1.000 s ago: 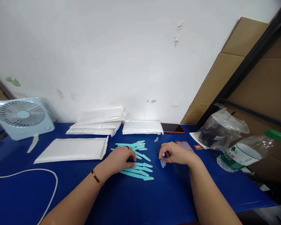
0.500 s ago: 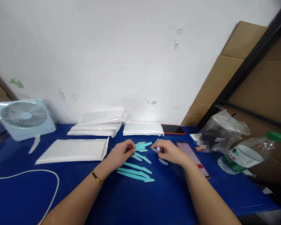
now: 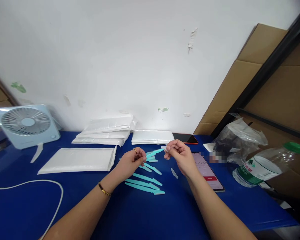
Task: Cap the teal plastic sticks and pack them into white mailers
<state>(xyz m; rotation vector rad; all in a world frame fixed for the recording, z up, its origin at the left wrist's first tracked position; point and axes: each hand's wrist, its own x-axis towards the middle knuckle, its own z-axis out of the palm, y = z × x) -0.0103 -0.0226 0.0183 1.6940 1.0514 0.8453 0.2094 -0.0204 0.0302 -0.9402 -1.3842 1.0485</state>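
Pinched in my left hand (image 3: 133,160) is a turquoise razor-like stick (image 3: 155,154), its tip pointing right. My right hand (image 3: 178,154) holds a small clear cap (image 3: 164,147) between thumb and fingers, close to that tip. Whether cap and tip touch, I cannot tell. Several more turquoise sticks (image 3: 145,182) lie on the blue table, beneath and in front of my left hand. Another clear cap (image 3: 174,173) rests on the table below my right hand.
White padded envelopes (image 3: 77,160) lie at the left, with more stacked by the wall. A blue fan (image 3: 27,126) and white cable (image 3: 61,196) are further left. At the right are a lit phone (image 3: 211,176), a plastic bag (image 3: 237,136) and a bottle (image 3: 262,166).
My right hand has lifted from the table with a clear cap and moved up beside the stick's tip. The stick in my left hand is slightly raised. The loose cap has turned a little.
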